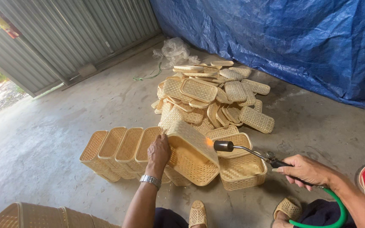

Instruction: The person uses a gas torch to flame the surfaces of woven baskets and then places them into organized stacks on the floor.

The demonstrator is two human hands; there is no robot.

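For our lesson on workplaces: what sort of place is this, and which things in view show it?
Probably a small basket-making workshop in a shed: a concrete floor, a corrugated metal wall, a heap of woven lids, and a gas torch flaming a woven basket.

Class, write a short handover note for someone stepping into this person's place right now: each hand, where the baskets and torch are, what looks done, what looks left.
Left hand: grips the rim of a tilted woven basket.
Right hand: holds the gas torch on a green hose; its small flame touches that basket's edge.
Row of nested baskets lies to the left; one upright basket sits under the torch.
Pile of woven lids lies behind.
Which pieces are already flamed cannot be told; the held basket is in progress.
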